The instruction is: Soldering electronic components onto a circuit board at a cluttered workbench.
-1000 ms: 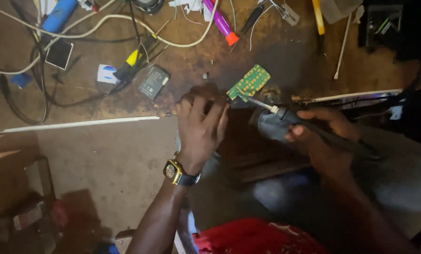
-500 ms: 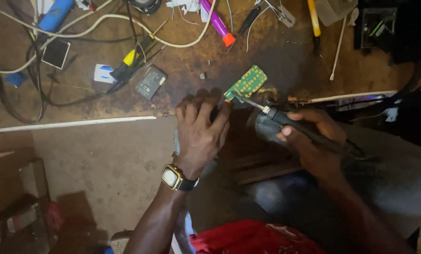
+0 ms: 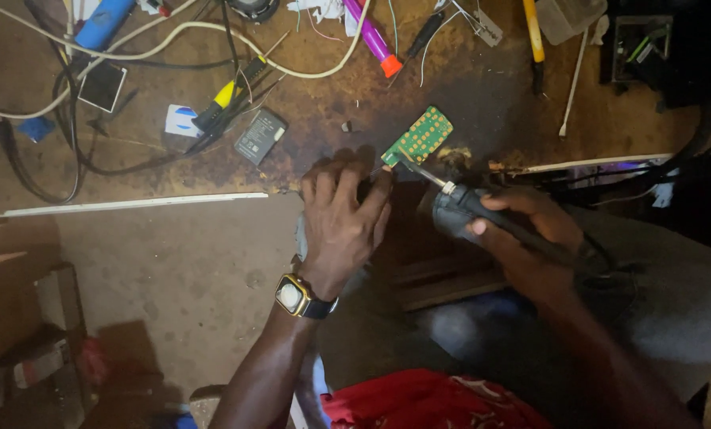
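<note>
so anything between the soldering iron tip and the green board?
Nothing visible. The soldering iron in the right hand has its tip at the green circuit board; the left hand sits beside it.

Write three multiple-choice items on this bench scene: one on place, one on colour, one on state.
1. Where does the circuit board lie?
A. at the bench edge
B. on the floor
C. on a chair

2. What colour is the board?
A. red
B. green
C. blue

3. What is the right hand doing?
A. resting open
B. pointing away
C. gripping the soldering iron

Answers:
1 A, it sits by the front rim of the bench, near the left hand.
2 B, its face is green.
3 C, fingers wrap the handle, tip at the board.
</note>
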